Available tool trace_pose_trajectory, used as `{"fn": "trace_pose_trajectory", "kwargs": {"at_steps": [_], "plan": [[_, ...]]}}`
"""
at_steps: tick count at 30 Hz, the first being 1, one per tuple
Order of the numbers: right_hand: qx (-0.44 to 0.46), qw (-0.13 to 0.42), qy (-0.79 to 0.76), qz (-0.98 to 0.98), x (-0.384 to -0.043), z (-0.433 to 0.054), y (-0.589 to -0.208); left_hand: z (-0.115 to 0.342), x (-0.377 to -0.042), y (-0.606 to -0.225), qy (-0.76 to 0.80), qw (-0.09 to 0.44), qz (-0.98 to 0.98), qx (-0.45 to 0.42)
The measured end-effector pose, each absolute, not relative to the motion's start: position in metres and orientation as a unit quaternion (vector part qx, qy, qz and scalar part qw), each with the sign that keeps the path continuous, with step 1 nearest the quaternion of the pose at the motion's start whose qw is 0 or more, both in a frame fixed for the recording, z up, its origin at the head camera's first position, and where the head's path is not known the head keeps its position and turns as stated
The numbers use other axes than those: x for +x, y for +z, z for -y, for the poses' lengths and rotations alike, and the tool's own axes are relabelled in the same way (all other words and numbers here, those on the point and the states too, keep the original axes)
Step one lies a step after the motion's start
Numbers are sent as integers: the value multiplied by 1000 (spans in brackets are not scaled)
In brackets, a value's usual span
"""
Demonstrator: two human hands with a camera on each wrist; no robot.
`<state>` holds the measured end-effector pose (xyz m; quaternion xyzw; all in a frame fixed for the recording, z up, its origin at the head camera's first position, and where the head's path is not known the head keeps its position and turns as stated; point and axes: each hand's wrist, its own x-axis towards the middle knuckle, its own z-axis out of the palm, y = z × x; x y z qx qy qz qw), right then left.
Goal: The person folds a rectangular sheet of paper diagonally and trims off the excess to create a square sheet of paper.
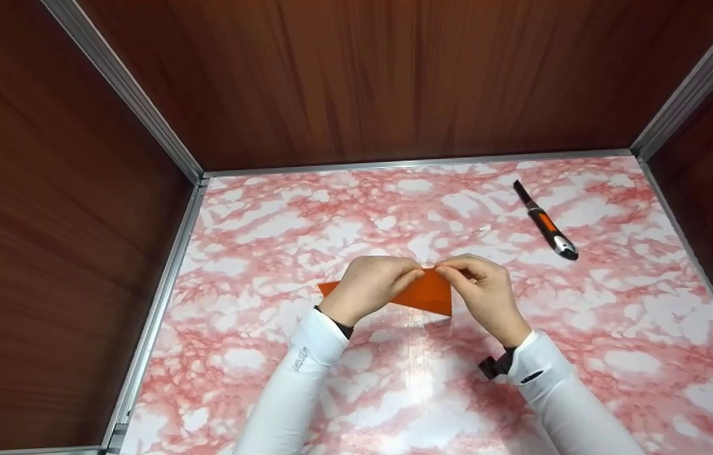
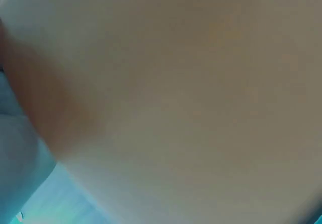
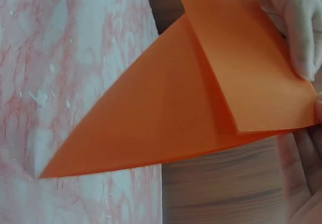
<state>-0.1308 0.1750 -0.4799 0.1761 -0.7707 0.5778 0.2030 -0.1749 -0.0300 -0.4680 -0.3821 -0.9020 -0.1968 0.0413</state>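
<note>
A folded sheet of orange paper is held up in front of me between both hands. My left hand pinches its upper edge between thumb and fingers, covering the paper's middle. Close by on the same edge, my right hand pinches near the corner. In the right wrist view the orange paper shows a pointed end at lower left and a folded flap lying over it. Skin fills most of the left wrist view, so the paper is hidden there.
A craft knife with a black and orange handle lies at the right back of the red-and-white marbled table. Dark wood panels with metal edging enclose the table at the back and both sides.
</note>
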Motion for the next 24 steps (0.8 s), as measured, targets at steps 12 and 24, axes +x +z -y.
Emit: {"fn": "trace_pose_trajectory", "kwargs": {"at_steps": [12,24], "plan": [[162,77,612,771,-129,-181,-484,38,-174,-464,-185,74,892,-405],[171,118,600,773,-130,-184,-483,49,-176,-460,-208,17,898,-387]]}}
